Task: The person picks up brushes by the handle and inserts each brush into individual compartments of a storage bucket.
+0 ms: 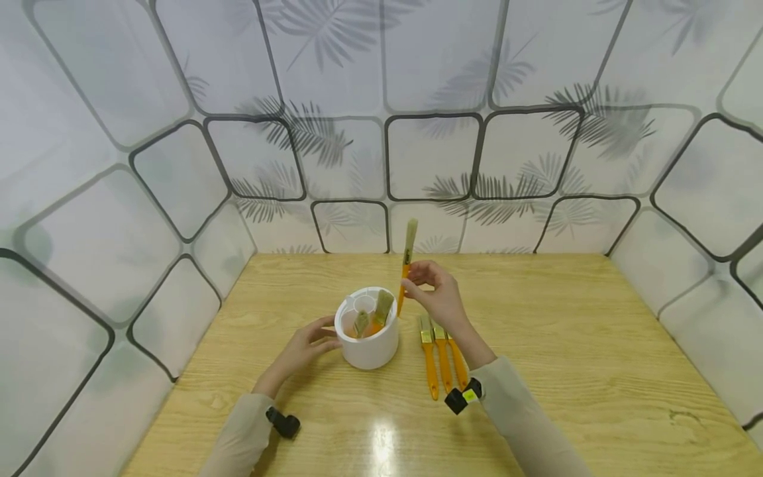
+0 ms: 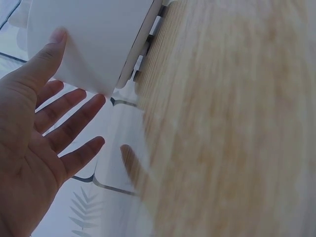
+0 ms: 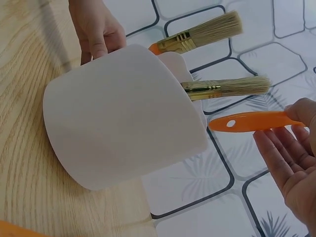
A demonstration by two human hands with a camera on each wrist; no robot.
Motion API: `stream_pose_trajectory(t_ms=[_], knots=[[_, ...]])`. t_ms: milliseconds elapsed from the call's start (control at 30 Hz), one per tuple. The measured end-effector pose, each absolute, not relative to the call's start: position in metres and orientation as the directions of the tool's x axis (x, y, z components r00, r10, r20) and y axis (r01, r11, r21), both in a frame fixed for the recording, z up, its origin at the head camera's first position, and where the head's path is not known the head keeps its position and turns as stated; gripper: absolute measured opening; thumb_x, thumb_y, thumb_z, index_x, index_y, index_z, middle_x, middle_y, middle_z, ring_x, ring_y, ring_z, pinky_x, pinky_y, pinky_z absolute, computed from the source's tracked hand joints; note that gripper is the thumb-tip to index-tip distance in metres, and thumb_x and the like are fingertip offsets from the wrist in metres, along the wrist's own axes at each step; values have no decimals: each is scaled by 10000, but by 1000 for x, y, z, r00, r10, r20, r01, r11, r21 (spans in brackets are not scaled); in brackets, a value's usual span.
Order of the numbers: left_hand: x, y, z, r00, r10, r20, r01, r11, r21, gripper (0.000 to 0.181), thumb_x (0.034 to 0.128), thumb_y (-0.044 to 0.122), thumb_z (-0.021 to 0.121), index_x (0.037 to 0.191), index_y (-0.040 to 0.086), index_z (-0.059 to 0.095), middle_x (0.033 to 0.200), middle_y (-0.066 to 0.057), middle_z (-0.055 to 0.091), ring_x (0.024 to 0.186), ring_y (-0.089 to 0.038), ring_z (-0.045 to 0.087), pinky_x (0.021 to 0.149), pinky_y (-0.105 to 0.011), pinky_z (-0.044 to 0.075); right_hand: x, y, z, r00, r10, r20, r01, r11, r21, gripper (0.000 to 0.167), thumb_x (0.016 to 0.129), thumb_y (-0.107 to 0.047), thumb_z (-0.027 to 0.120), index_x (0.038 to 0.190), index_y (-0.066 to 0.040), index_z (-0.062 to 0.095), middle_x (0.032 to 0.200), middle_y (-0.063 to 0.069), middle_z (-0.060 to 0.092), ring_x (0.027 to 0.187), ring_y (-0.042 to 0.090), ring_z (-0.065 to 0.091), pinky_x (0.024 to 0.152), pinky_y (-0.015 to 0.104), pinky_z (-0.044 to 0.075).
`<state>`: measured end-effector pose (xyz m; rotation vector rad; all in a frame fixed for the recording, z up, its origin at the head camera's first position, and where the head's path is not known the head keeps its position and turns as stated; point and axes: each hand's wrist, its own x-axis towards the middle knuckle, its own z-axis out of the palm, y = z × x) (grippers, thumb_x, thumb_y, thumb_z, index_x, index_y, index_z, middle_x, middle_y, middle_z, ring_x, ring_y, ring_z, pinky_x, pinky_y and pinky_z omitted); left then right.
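My right hand (image 1: 438, 295) pinches a paintbrush (image 1: 409, 245) by its orange handle, bristles up. In the right wrist view the handle's end (image 3: 237, 122) hangs at the rim of a white round brush holder (image 3: 123, 118), its tip apart from or just touching the edge; I cannot tell which. Two paintbrushes, one wide (image 1: 384, 308) and one narrower (image 1: 361, 322), stand bristles up inside the holder. At the holder's left side is my left hand (image 1: 310, 346), fingers spread and nearly straight. Its thumb lies against the white wall (image 2: 94, 44) in the left wrist view.
Three orange-handled paintbrushes (image 1: 442, 358) lie side by side on the wooden table (image 1: 566, 344), right of the holder and under the right forearm. A patterned backdrop (image 1: 435, 159) rises behind the table and along both sides.
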<state>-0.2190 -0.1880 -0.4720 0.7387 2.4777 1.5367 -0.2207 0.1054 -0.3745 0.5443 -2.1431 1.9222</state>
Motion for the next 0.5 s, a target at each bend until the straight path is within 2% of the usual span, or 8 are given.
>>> stream_pose_trajectory(t_ms=[100, 233, 500], knots=[[-218, -188, -472, -872, 469, 140, 334, 361, 871, 545, 873, 135, 645, 1357, 15, 426, 1326, -210, 492, 1120, -406, 543, 915, -464, 501, -221, 104, -375, -904, -136, 405, -417, 77, -905, 247, 854, -3, 638, 1064, 93, 549, 956, 233, 590, 828, 284, 618, 728, 491, 558], [-218, -189, -472, -875, 465, 135, 327, 361, 873, 547, 871, 142, 648, 1357, 18, 428, 1324, -208, 494, 1120, -405, 543, 911, -453, 506, -221, 102, -376, -901, -143, 409, -422, 76, -903, 242, 859, -4, 632, 1064, 92, 547, 951, 225, 590, 858, 393, 602, 733, 504, 554], [-218, -189, -473, -874, 465, 137, 327, 358, 874, 548, 871, 147, 648, 1358, 23, 428, 1330, -210, 487, 1124, -418, 537, 912, -469, 502, -220, 98, -375, -907, -145, 395, -409, 84, -909, 242, 860, -19, 638, 1065, 78, 556, 964, 236, 598, 858, 329, 616, 741, 472, 563]])
